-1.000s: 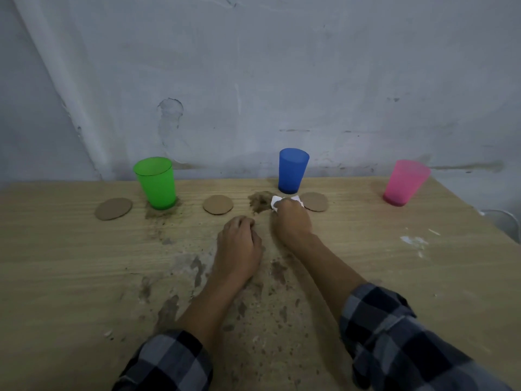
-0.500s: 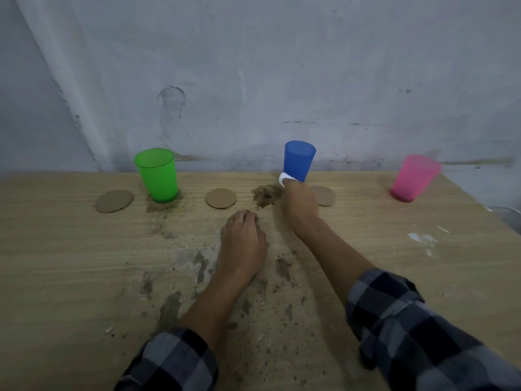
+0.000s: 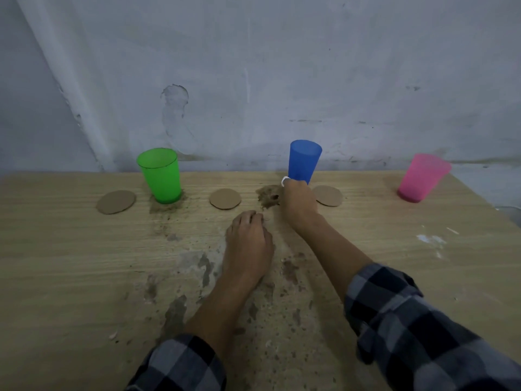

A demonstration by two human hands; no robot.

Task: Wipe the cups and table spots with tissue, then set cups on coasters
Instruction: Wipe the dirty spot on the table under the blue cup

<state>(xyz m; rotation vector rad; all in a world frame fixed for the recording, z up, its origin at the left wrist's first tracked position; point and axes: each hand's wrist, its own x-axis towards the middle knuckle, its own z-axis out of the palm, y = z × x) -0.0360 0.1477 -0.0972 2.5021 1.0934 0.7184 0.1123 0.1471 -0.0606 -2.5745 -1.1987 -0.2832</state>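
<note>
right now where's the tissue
Head view, right of centre: the tissue pokes out of the right hand against the base of the blue cup, by the brown spot.

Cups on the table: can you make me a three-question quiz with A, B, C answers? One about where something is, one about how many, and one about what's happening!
1. Which cup stands farthest right on the table?
A. green
B. blue
C. pink

2. How many round coasters lie on the table?
A. two
B. three
C. five

3. What is happening to the blue cup?
A. it lies on its side
B. it is tilted, gripped at its base by the right hand
C. it stands upside down on a coaster

Answers:
1 C: the pink cup sits near the table's right edge.
2 B: three brown discs lie in a row.
3 B: the hand wraps its base, with white tissue peeking out.
</note>
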